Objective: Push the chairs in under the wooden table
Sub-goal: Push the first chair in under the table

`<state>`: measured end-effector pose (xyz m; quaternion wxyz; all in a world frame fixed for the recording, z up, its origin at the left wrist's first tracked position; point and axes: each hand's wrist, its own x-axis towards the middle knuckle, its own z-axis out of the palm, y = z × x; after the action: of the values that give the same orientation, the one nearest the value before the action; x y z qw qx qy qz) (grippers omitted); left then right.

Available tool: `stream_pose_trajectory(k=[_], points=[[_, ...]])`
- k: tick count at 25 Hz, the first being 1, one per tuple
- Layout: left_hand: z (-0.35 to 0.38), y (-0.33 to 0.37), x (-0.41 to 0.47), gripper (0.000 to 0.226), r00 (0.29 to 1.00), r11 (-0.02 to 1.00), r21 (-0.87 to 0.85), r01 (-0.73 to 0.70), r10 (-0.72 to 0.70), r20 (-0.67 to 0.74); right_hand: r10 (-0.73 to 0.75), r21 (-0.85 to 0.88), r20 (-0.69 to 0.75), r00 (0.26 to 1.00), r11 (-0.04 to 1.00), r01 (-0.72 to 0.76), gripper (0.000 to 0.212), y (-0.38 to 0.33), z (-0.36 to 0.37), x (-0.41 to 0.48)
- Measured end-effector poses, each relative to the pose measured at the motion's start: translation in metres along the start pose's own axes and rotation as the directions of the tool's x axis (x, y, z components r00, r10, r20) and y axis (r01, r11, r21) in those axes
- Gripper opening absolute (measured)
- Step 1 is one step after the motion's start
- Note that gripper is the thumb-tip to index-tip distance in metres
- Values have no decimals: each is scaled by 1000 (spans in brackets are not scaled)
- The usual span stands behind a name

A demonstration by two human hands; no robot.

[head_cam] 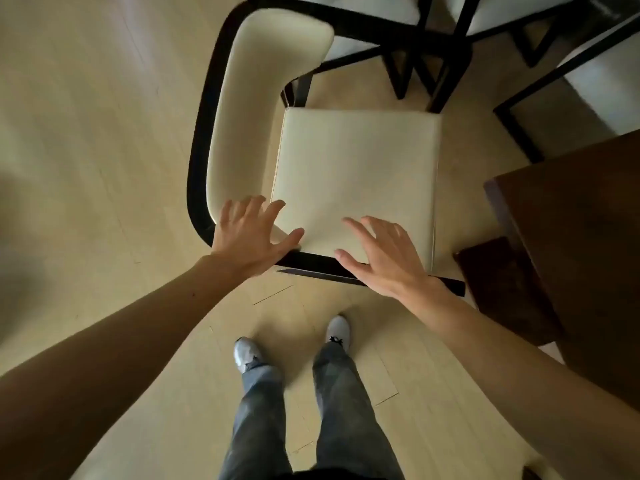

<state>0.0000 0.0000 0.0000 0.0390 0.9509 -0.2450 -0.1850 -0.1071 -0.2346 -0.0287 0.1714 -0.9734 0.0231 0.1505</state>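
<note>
A chair point(353, 174) with a cream seat, cream backrest and black frame stands on the floor in front of me, its backrest to the left. The dark wooden table point(585, 244) fills the right edge, its corner near the seat's right side. My left hand point(254, 233) hovers with fingers spread over the seat's near left corner, by the end of the backrest. My right hand point(381, 252) is spread over the seat's near edge and black rail. Neither hand grips anything.
More black-framed chairs with pale seats point(381, 32) crowd the top of the view, their legs close to the chair's far side. A dark table leg point(502, 289) stands right of the seat. Pale wooden floor point(104, 150) lies to the left. My feet point(291, 344) stand just behind the chair.
</note>
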Motion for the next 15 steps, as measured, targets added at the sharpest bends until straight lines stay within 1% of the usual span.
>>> stream_pose_trajectory(k=[2, 4, 6, 8, 10, 13, 15], points=[[13, -12, 10, 77, 999, 992, 112, -51, 49, 19, 13, -23, 46, 999, 1000, -12, 69, 4, 18, 6], [32, -27, 21, 84, 991, 968, 220, -123, 108, 79, 65, -50, 109, 992, 997, -60, 71, 13, 42, 7], [50, -37, 28, 92, 975, 940, 271, -208, 177, 136, 76, -67, 139, 987, 995, -67, 72, 22, 64, 9], [61, -46, 32, 90, 959, 915, 292, -279, 250, 133, 47, -100, 143, 989, 994, -33, 73, 29, 79, 14], [66, -53, 34, 81, 944, 897, 295, -328, 307, 119, 13, -74, 109, 994, 997, -5, 73, 31, 92, 16], [67, -60, 46, 77, 910, 863, 289, -414, 384, 157, -24, -25, 30, 999, 999, 25, 72, 37, 101, 22], [66, -64, 53, 78, 889, 841, 292, -456, 418, 186, -57, -37, 37, 998, 998, 58, 75, 41, 101, 27]])
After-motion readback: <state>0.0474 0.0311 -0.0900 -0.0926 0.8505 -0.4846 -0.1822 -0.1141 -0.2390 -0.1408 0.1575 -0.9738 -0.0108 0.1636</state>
